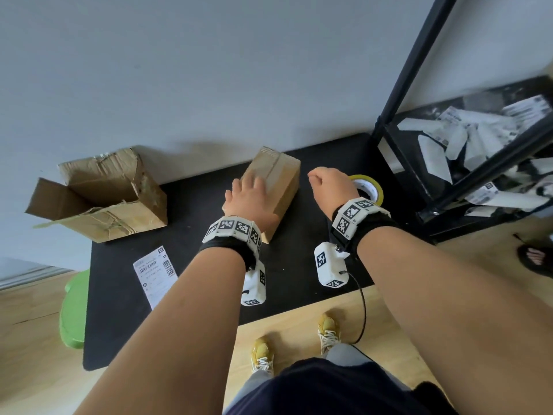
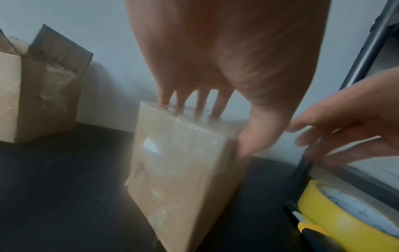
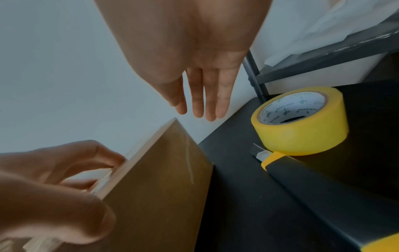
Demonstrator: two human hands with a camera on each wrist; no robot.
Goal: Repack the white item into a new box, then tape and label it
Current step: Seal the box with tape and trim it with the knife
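We see the taped cardboard box (image 1: 273, 187) standing on the black table (image 1: 191, 211) near its far edge, close to the wall, clear tape shining along its top and side. Our left hand (image 1: 250, 202) lies on top of it: its fingers (image 2: 199, 102) reach straight across the box's top, their tips at the far top edge, while the thumb comes down the box's right side. Our right hand (image 1: 329, 187) hangs in the air just right of the box and touches nothing; its fingers (image 3: 210, 95) are straight and held together, tips pointing down beyond the box's far right corner. Under that hand, towards the table's right edge, lies a roll of yellow tape (image 3: 301, 120), with a yellow and black utility knife (image 3: 319, 184) just beside it. A torn, open cardboard box (image 1: 110, 196) sits at the far left corner, and a shipping label (image 1: 155, 275) lies flat near the table's left front.
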